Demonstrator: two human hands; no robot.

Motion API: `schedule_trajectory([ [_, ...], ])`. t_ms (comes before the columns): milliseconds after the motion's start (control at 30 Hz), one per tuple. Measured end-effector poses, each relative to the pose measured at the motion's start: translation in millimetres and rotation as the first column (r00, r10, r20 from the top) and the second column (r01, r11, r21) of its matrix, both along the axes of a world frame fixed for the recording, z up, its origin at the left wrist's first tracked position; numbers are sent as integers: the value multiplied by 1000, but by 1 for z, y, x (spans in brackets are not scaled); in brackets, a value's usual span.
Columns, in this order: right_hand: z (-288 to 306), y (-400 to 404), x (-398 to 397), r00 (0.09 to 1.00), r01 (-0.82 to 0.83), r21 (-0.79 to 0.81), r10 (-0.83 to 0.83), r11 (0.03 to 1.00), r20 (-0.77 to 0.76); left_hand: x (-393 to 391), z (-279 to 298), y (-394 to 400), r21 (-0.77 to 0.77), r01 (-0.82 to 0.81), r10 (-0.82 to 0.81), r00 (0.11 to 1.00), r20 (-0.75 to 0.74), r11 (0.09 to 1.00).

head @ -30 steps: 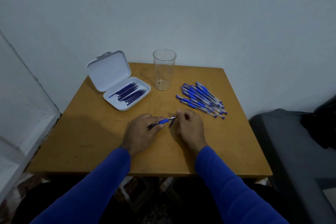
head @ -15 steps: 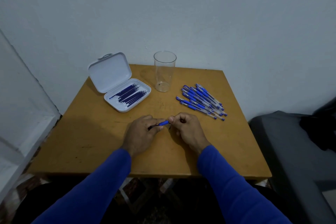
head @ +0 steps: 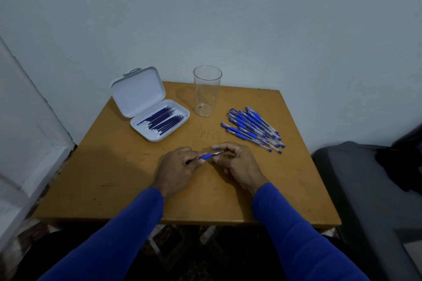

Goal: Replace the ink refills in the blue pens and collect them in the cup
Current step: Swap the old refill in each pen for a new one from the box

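Note:
My left hand grips the barrel of a blue pen low over the middle of the wooden table. My right hand pinches the pen's metal tip end with thumb and forefinger. A clear empty cup stands upright at the back centre. To its right lies a pile of several blue pens. An open white case at the back left holds several dark blue ink refills, its lid tilted up behind.
The table stands against a pale wall. A grey seat with dark cloth on it is close on the right. A white door frame runs down the left side. The table's front edge is just below my wrists.
My right hand moved in to the pen's tip from slightly apart and now pinches it. The left hand holds the pen in about the same place.

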State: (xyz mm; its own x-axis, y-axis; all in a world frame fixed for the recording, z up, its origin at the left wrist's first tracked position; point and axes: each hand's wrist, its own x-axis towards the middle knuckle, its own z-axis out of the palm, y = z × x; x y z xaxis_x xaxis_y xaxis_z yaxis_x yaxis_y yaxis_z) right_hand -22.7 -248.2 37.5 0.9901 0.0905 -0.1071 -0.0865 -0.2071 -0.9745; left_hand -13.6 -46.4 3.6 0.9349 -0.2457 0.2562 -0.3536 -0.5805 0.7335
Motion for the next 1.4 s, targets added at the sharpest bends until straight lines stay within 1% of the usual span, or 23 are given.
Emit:
schedule_trajectory([
  [67, 1, 1, 0, 999, 39, 53, -38, 998, -27, -1, 1, 0, -15, 2, -2, 1000, -1, 1000],
  [100, 1, 1, -1, 998, 63, 54, -62, 997, -23, -1, 1, 0, -20, 1, -1, 1000, -1, 1000],
  [200, 0, 5, -1, 996, 92, -6, -92, 996, 1, -1, 1, 1, -29, -3, 3, 1000, 5, 1000],
  [267, -1, 6, -1, 997, 81, -11, -81, 997, 9, -1, 1, 1, -32, 0, 1, 1000, 12, 1000],
  [367, -1, 2, 0, 1000, 29, 60, -29, 998, 7, -1, 2, 0, -35, -4, 5, 1000, 8, 999],
  [433, -1, 0, 0, 1000, 17, 77, -17, 997, 5, -2, 2, 0, -34, -8, 9, 1000, 5, 999],
  [500, 0, 3, -1, 999, 42, 63, -42, 997, -6, -2, 2, 0, -42, -14, 14, 1000, -2, 999],
  [567, -2, 5, 0, 998, 67, 8, -67, 998, -10, -2, 2, 0, -45, -23, 22, 1000, -13, 999],
  [633, -2, 5, -1, 998, 55, -26, -55, 998, 6, -2, 2, 0, -23, -22, 21, 1000, -10, 1000],
  [767, -1, 2, -2, 1000, -2, 61, 0, 998, 22, -1, 2, 0, 1, -12, 12, 1000, 12, 1000],
  [833, 0, 2, -1, 1000, 12, 92, -13, 996, 2, -1, 1, 1, -7, -12, 12, 1000, 13, 1000],
  [967, 0, 4, 0, 998, 61, -7, -61, 998, -9, -1, 1, 0, 9, -20, 20, 1000, 6, 1000],
  [1033, 0, 4, -1, 998, 59, -27, -59, 998, -1, -2, 2, -1, 20, -20, 20, 1000, 6, 1000],
  [1100, 1, 4, -2, 999, 49, 4, -49, 999, 2, -2, 3, -1, 12, -21, 21, 1000, 5, 1000],
  [1167, 3, 2, -3, 998, 62, 68, -61, 996, -19, -2, 3, -1, 2, -22, 22, 1000, -4, 1000],
  [1233, 4, 0, -3, 994, 104, 117, -99, 988, -47, -2, 3, -1, 1, -29, 29, 999, -16, 1000],
  [1267, 3, 0, -3, 990, 139, 115, -133, 984, -55, -2, 3, -1, -5, -32, 32, 999, -19, 999],
  [1333, 1, 2, -1, 972, 231, 27, -229, 973, -51, -3, 4, -1, -27, -38, 37, 999, -21, 999],
  [1400, -3, 7, 1, 955, 295, -164, -296, 941, 21, -3, 4, -1, -49, -37, 36, 999, -16, 998],
])
